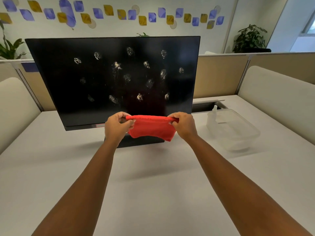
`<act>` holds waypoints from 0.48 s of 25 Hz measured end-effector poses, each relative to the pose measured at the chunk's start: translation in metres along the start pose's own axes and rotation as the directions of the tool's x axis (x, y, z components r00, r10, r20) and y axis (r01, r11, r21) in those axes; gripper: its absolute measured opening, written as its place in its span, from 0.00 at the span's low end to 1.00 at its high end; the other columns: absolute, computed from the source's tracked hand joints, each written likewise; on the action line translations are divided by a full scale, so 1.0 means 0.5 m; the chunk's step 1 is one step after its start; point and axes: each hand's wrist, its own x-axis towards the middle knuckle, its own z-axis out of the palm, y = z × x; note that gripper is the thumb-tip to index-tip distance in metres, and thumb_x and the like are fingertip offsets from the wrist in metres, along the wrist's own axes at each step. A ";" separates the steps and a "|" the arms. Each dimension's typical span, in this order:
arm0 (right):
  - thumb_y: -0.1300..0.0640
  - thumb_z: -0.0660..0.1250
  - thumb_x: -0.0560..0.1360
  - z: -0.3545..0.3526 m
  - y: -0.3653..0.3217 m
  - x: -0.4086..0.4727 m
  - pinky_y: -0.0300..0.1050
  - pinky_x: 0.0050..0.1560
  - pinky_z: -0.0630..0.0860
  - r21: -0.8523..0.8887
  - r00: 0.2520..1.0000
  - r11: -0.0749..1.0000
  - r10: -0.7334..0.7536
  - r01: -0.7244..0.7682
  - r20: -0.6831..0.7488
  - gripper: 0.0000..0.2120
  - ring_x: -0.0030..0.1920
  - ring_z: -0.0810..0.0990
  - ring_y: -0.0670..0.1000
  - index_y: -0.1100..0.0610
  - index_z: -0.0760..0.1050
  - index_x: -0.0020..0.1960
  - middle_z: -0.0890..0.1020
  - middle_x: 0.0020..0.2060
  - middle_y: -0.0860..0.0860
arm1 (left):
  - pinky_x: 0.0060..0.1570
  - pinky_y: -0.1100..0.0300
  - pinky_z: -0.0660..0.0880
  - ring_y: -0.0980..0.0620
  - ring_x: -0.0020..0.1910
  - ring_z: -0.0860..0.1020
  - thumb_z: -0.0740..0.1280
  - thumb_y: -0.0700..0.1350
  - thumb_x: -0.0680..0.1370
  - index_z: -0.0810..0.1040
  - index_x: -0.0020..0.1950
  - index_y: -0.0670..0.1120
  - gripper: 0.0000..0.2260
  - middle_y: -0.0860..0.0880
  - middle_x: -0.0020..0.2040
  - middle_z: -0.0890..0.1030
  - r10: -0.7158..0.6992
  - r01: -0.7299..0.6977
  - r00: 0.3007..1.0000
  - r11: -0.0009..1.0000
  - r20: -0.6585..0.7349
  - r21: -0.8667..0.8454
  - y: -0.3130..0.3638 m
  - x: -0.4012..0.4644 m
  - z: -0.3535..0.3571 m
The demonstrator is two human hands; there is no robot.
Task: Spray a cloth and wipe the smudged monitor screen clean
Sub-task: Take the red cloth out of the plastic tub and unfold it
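Note:
A black monitor (102, 86) stands on the white desk, its dark screen dotted with several whitish smudges. In front of its lower edge a red cloth (151, 127) hangs stretched between my hands. My left hand (117, 125) pinches the cloth's left top corner, and my right hand (184, 124) pinches the right top corner. A small clear spray bottle (214, 109) lies at the far end of a clear plastic tub (238, 133) to the right of the monitor.
The white desk (153, 184) is bounded by beige padded dividers at left and right. An open cable slot (207, 106) sits behind the tub. Potted plants stand beyond the partition at the back.

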 end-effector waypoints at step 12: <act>0.54 0.72 0.69 0.026 0.154 -0.134 0.34 0.48 0.72 -0.036 0.646 0.983 0.144 -0.178 0.749 0.09 0.46 0.79 0.42 0.55 0.83 0.48 0.84 0.49 0.51 | 0.33 0.62 0.77 0.56 0.33 0.78 0.70 0.50 0.72 0.81 0.45 0.49 0.06 0.48 0.40 0.80 -0.366 0.191 0.667 0.926 0.649 0.327 -0.136 -0.094 0.007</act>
